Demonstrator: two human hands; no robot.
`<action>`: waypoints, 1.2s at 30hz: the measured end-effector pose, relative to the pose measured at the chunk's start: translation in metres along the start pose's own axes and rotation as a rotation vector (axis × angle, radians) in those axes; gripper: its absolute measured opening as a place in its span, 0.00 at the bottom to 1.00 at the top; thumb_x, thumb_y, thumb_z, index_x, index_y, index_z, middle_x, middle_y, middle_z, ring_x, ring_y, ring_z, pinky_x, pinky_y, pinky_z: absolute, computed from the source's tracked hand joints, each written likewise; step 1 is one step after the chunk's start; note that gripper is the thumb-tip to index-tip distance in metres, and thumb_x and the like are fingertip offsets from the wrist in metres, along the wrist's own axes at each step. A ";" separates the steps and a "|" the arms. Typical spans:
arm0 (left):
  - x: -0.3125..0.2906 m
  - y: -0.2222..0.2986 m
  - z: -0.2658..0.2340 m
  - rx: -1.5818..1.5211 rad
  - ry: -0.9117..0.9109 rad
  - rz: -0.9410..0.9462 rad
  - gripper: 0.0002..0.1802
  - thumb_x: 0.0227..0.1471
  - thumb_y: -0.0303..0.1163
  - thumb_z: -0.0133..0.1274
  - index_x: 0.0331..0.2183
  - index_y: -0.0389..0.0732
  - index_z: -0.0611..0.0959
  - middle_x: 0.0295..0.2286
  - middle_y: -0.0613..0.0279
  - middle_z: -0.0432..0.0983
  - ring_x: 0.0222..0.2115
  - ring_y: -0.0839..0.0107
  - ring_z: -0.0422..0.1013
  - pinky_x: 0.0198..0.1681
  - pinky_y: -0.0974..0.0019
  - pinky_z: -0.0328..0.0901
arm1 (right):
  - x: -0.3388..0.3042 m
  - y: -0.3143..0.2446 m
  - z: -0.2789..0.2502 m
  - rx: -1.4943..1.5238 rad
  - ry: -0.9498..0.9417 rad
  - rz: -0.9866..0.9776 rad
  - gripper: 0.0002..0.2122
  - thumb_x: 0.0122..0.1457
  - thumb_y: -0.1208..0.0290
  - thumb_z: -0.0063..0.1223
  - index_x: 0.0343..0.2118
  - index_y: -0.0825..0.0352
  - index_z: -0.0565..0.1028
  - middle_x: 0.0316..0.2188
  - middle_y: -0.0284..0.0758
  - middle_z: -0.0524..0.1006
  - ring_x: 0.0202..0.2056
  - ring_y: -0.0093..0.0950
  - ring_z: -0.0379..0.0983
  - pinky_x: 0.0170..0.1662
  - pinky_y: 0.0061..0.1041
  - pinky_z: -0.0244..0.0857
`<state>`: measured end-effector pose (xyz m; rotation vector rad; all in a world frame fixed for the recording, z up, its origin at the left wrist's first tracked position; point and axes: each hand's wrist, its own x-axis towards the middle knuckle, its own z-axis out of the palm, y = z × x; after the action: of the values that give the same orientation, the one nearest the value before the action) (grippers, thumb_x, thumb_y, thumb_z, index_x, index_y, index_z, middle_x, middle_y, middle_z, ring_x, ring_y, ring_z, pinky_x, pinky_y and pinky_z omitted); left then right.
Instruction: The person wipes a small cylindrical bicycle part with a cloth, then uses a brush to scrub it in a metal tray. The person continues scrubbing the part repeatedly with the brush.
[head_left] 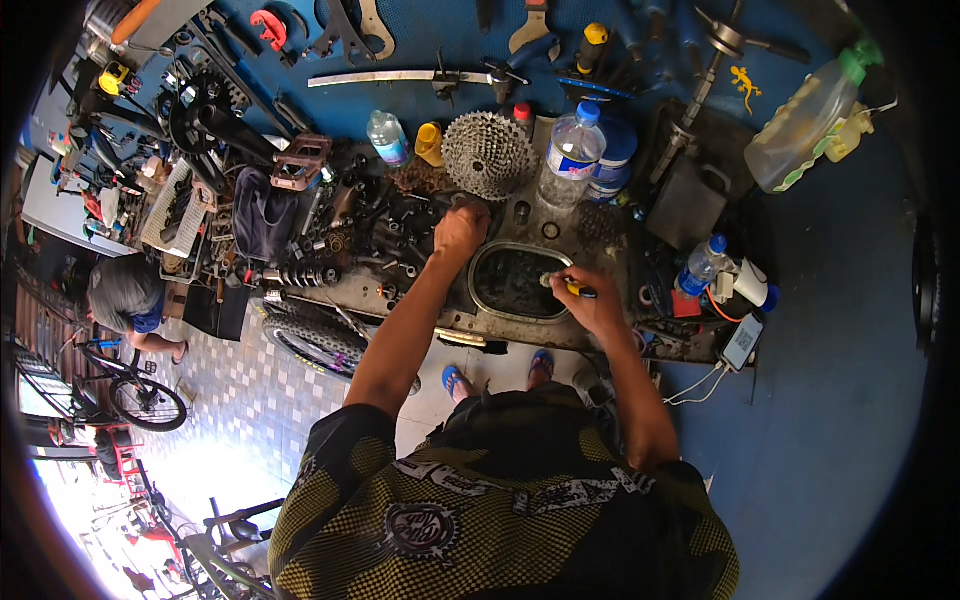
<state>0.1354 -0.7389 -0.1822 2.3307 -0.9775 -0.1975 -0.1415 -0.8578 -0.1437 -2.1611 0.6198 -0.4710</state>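
Right fingers (572, 273) around yellow handle (581, 289), oval basin (520, 316)

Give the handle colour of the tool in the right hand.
The handle is yellow and black; head view.

2 hands (463, 233) near cassette (488, 155) and oval tray (474, 285), yellow-handled tool (580, 289) in the right

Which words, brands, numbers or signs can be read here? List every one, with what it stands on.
I don't copy out printed text, but this is where it stands:
Black-and-yellow shirt: pale chest lettering and a round emblem.
Large clear bottle: small print on its label.
Small clear bottle: label too small to read.
Phone: screen too small to read.
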 end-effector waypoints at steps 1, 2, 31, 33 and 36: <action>0.008 0.002 0.005 0.034 -0.041 -0.008 0.17 0.54 0.38 0.65 0.46 0.51 0.88 0.50 0.49 0.79 0.47 0.49 0.79 0.51 0.49 0.74 | -0.003 -0.001 -0.001 0.007 0.011 -0.009 0.10 0.61 0.64 0.69 0.38 0.65 0.84 0.32 0.37 0.86 0.36 0.30 0.85 0.41 0.27 0.74; 0.013 0.004 0.010 0.085 -0.045 0.007 0.17 0.54 0.38 0.65 0.46 0.51 0.88 0.50 0.49 0.79 0.48 0.48 0.79 0.52 0.49 0.73 | -0.006 -0.001 -0.002 0.009 0.009 -0.020 0.10 0.61 0.64 0.69 0.37 0.65 0.83 0.32 0.37 0.86 0.36 0.30 0.85 0.41 0.27 0.74; -0.106 0.020 0.018 -1.143 -0.306 -0.368 0.17 0.60 0.17 0.56 0.52 0.27 0.80 0.43 0.54 0.81 0.42 0.65 0.82 0.41 0.65 0.82 | 0.024 -0.017 0.015 0.315 -0.100 0.238 0.17 0.65 0.52 0.62 0.34 0.65 0.82 0.28 0.35 0.84 0.31 0.29 0.82 0.35 0.29 0.71; -0.104 0.018 0.020 -1.048 -0.316 -0.297 0.17 0.61 0.18 0.54 0.52 0.26 0.80 0.42 0.54 0.81 0.40 0.66 0.82 0.40 0.64 0.82 | 0.024 -0.045 0.016 0.476 -0.121 0.230 0.20 0.67 0.50 0.60 0.34 0.68 0.81 0.26 0.32 0.83 0.29 0.24 0.80 0.34 0.26 0.70; -0.102 0.020 0.019 -1.119 -0.262 -0.215 0.16 0.61 0.17 0.53 0.51 0.26 0.80 0.40 0.55 0.82 0.39 0.67 0.82 0.41 0.64 0.82 | 0.028 -0.027 0.024 0.379 -0.082 0.231 0.20 0.67 0.51 0.59 0.34 0.68 0.81 0.24 0.33 0.82 0.27 0.25 0.78 0.32 0.26 0.69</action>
<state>0.0432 -0.6883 -0.1954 1.3626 -0.4877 -0.8948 -0.0990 -0.8440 -0.1332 -1.7183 0.6662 -0.3405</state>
